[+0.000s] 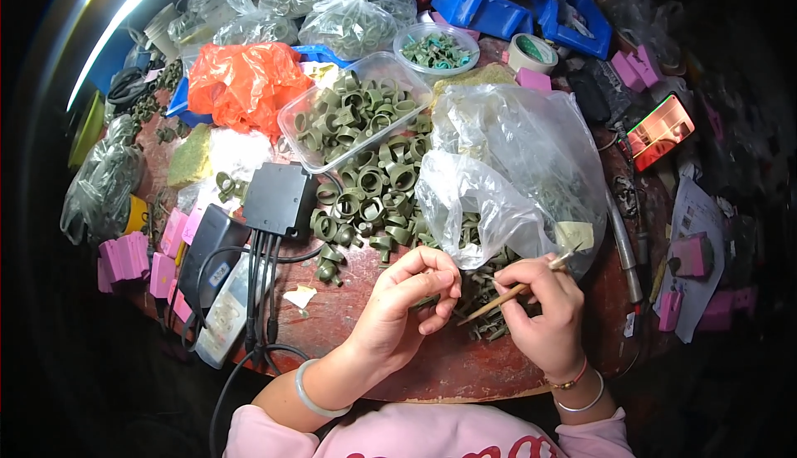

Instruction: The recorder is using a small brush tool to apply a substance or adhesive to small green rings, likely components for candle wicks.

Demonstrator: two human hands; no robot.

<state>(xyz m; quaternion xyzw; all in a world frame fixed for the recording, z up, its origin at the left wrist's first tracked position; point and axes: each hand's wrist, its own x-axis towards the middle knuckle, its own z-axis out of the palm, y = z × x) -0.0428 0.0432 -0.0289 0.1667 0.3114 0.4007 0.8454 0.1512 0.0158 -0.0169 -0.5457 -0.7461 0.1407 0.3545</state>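
My right hand (540, 304) is closed around a slim wooden stick-like tool (503, 299). Its tapered end points down toward my left hand, and a metal-looking end sticks out above my knuckles. My left hand (407, 292) is curled with thumb and fingers together; a small dark piece seems to be in it, mostly hidden. Beneath and between both hands lies a pile of small dark green parts (490, 325). Just beyond them a clear plastic bag (519, 159) slumps over more parts. Green ring-shaped pieces (369, 180) are heaped to its left, spilling below a clear plastic tub (303, 155).
Left of the heap stand a black box with cables (278, 201) and an orange-red plastic bag (245, 85). Blue bins (481, 10), a round tub (436, 47) and a tape roll (532, 51) line the back. A phone (660, 132) and pink blocks (631, 68) are at right.
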